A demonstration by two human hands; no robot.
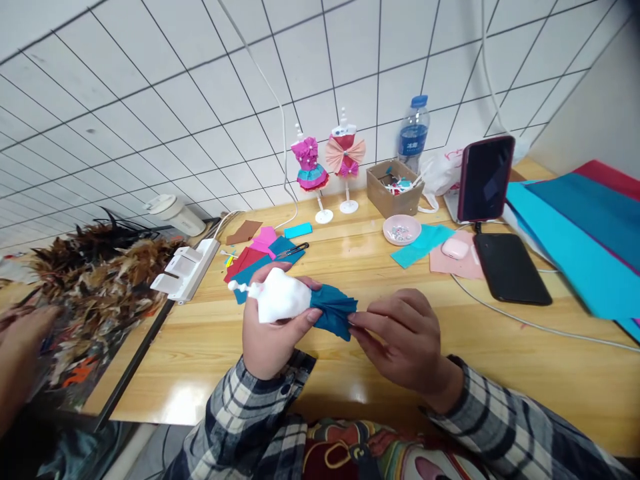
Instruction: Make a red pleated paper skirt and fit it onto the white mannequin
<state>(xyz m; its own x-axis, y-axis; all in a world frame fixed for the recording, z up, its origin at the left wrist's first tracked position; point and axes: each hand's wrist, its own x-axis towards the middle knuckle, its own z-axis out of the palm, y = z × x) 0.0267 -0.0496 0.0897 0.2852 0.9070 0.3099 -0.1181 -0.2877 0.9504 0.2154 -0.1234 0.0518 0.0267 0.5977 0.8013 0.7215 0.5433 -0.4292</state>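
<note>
My left hand is closed around a small white mannequin, which lies sideways with its beaded neck pointing left. A pleated blue paper skirt wraps the mannequin's lower end and flares to the right. Against the skirt's right edge, the thumb and fingers of my right hand pinch the blue material. Behind my left hand lie coloured sheets in blue, red and pink, with small thread snips on top.
Two dressed mini mannequins stand by the tiled wall. Nearby are a cardboard box, a pink dish of beads, a water bottle and phones. A power strip sits left, with feathers and another person's hand beyond.
</note>
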